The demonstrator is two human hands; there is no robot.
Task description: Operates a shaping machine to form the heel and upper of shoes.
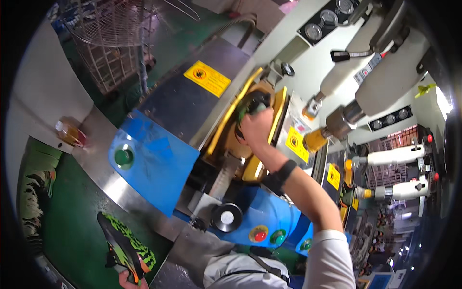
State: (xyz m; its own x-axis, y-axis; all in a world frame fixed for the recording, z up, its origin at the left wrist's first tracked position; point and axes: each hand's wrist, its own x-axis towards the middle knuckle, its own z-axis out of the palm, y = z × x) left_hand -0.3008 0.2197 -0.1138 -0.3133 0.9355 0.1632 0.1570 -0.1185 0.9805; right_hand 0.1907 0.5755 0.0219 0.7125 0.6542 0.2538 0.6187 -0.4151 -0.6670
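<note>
A: Where are the shoes?

B: Two of them. The right hand (255, 126) is closed around a dark shoe with green trim (251, 103), pressing it into the yellow cradle (269, 113) of the press machine (207, 125), far from the body and about the middle of the view. The left hand (127, 278) is at the near left, low at the picture's edge, mostly cut off; its fingers are wrapped about the heel end of a green-and-black patterned shoe (126, 245) hanging over the green floor (72, 231).

A: How would you expect that near shoe to handle?

B: Light, I'd judge, with a soft upper that gives under the fingers and a stiffer sole. Not fragile. The sole or the heel seems the firm place to grip; pinching the upper would likely just crumple it.

A: And the one in the machine?

B: Same sort of thing, probably. The hand covers most of it, so I can't tell which part is gripped. It sits between yellow bars, so a hold from above, clear of the metal, looks safest.

A: Anything else nearby?

B: A green button (123, 157) on the blue panel (154, 159) to the left, red and green buttons nearer the body, and a bottle (70, 132) on the steel counter (103, 178) at far left.
</note>
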